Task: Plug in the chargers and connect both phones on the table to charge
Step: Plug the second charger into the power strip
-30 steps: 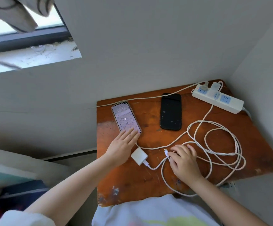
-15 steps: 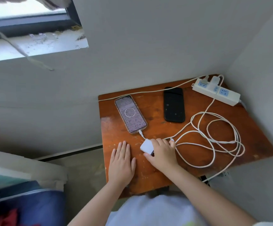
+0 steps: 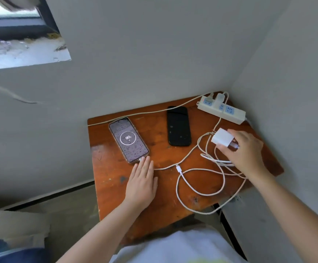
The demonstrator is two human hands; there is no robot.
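Observation:
A lit phone lies at the table's left and shows a 90% charging ring, with a white cable plugged into its near end. My left hand rests flat on the table, fingertips at that plug. A dark phone lies in the middle with nothing plugged in. My right hand holds a white charger block above the coiled white cable. That cable's loose plug lies on the wood. The white power strip sits at the far right corner, with two plugs in it.
The small wooden table stands in a wall corner, with walls close behind and to the right. A thin cable runs along the back edge. A window sill is at upper left. Fabric lies on the floor at lower left.
My right hand lifted the white charger block from the table's front and carried it right toward the power strip. My left hand slid up to the lit phone's plug. The phone now shows 90%.

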